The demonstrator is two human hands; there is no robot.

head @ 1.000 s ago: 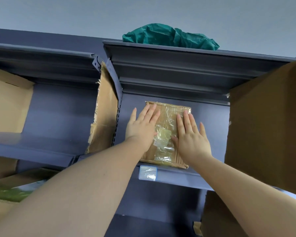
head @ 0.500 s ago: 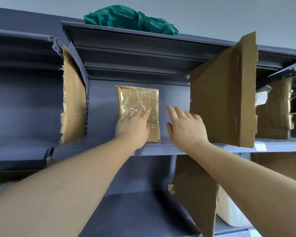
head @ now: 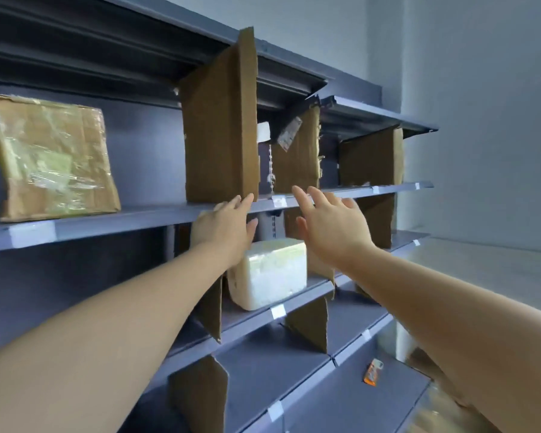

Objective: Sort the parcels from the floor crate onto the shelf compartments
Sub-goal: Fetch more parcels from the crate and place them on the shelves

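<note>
A brown taped cardboard parcel (head: pixel 52 157) leans against the back wall on the upper shelf (head: pixel 144 215) at the far left. Both my hands are off it, out in the air in front of the shelf. My left hand (head: pixel 225 228) hovers with fingers apart near the shelf's front edge, below a cardboard divider (head: pixel 221 120). My right hand (head: pixel 331 225) is spread open just right of it. Neither hand holds anything. A white wrapped parcel (head: pixel 269 271) stands on the shelf below, between my two forearms. The floor crate is not in view.
Further cardboard dividers (head: pixel 297 154) split the grey shelves into compartments. A small orange packet (head: pixel 372 371) lies on a lower shelf at the right. White label tags (head: pixel 278 312) line the shelf edges. A pale wall closes the right side.
Both hands have come off the brown parcel, which stays leaning on the upper shelf. My view has swung right, so the parcel now sits at the far left.
</note>
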